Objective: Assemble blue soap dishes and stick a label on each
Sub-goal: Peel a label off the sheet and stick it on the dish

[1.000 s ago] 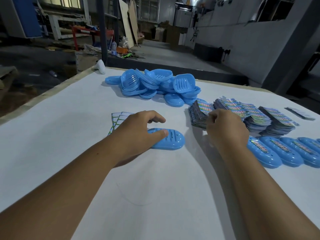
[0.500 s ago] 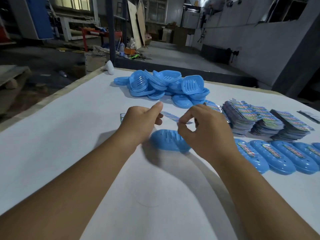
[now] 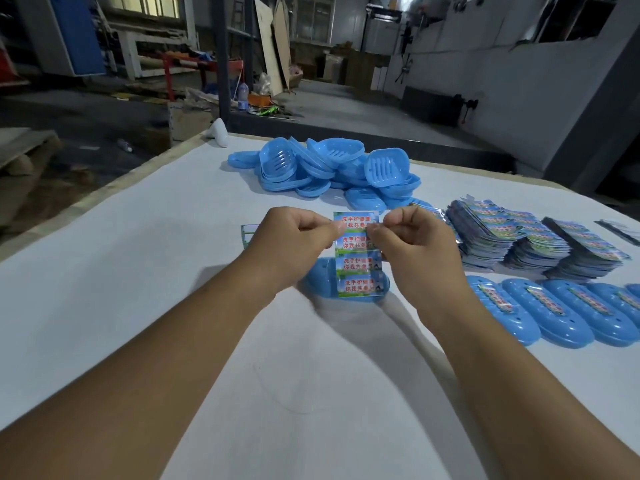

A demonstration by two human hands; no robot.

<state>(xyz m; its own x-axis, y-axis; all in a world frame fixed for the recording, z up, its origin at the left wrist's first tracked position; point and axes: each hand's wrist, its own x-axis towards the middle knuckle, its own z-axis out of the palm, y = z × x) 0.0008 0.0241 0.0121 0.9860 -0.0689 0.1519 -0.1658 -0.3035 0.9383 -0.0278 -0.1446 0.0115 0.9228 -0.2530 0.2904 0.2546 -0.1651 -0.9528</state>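
A sheet of several labels with red and blue print hangs upright in front of me. My left hand pinches its upper left edge and my right hand pinches its upper right edge, near the second label. Behind the sheet, an assembled blue soap dish lies upside down on the white table, partly hidden by the sheet and my hands.
A heap of loose blue dish halves lies at the back. Stacks of label sheets stand to the right. A row of labelled dishes runs along the right. Used backing sheets peek out behind my left hand.
My right hand took a label sheet from the stack and brought it to the middle. My left hand left the dish and rose; both hands now pinch the sheet, turned to face me.
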